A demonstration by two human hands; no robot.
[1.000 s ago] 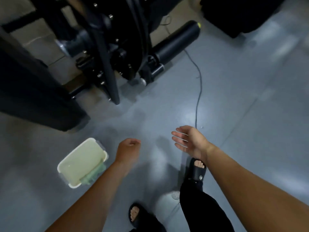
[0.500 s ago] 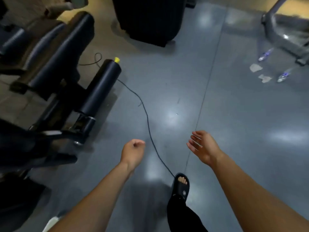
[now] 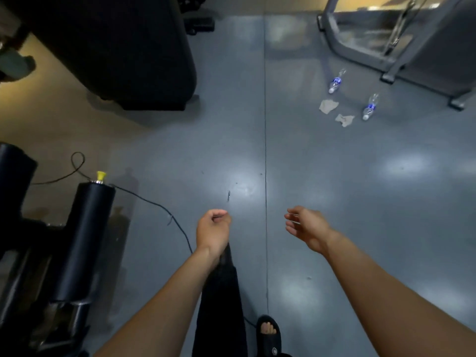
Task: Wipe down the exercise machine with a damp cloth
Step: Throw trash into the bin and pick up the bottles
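The exercise machine stands at the left edge, with its black padded roller [image 3: 85, 235] and yellow end cap [image 3: 100, 175] nearest me. My left hand [image 3: 213, 230] hangs over the grey floor to the right of the roller, fingers curled in, holding nothing. My right hand [image 3: 305, 228] is level with it further right, with relaxed, spread fingers and nothing in it. Neither hand touches the machine. No cloth is in view.
A thin black cable [image 3: 154, 204] runs across the floor from the roller toward my feet. A large black block [image 3: 116, 47] fills the top left. Two plastic bottles [image 3: 334, 82] and crumpled tissues [image 3: 328, 105] lie before a grey machine frame [image 3: 391, 68] at top right.
My view has swung right and away from the machine. The white tub with the green cloth has left the frame, and the bottles and grey frame have come in. Both hands stay empty.
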